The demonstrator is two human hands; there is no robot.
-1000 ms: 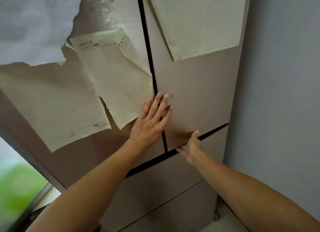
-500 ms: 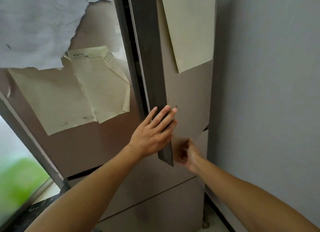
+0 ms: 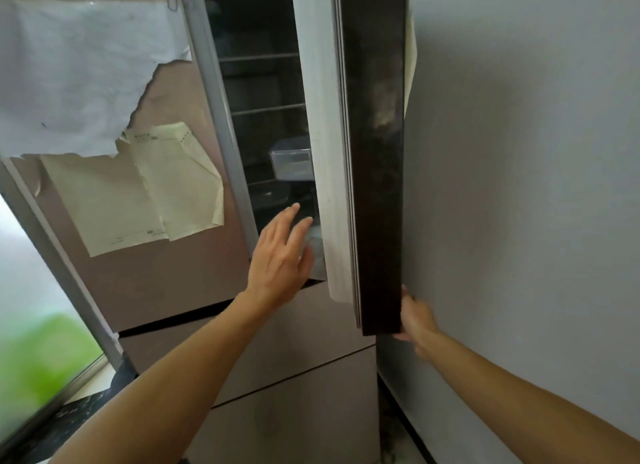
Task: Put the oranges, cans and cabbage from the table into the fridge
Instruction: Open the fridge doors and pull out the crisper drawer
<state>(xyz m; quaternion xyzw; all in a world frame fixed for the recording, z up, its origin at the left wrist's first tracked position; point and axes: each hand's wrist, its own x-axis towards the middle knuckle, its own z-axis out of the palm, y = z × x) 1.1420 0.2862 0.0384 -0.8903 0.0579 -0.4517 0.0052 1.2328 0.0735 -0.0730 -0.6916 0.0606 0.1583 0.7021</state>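
Note:
The brown fridge point(image 3: 166, 283) fills the view. Its upper right door point(image 3: 375, 186) stands swung out, edge-on to me. My right hand point(image 3: 415, 320) grips the door's bottom outer corner; its fingers are partly hidden behind the door. My left hand point(image 3: 282, 259) is open with fingers apart, held in front of the gap next to the door's inner edge. Inside I see dark wire shelves point(image 3: 266, 109) and a clear plastic box point(image 3: 292, 160). No oranges, cans or cabbage are in view.
Yellowed paper sheets point(image 3: 138, 193) and torn white film point(image 3: 76, 79) cover the shut left door. Drawer fronts point(image 3: 277, 359) lie below. A grey wall point(image 3: 519, 186) stands close on the right of the open door. A window with green blur point(image 3: 34, 359) is at the left.
The right door has swung from shut to wide open, pulled by my right hand at its bottom edge. My left hand has come off the door front.

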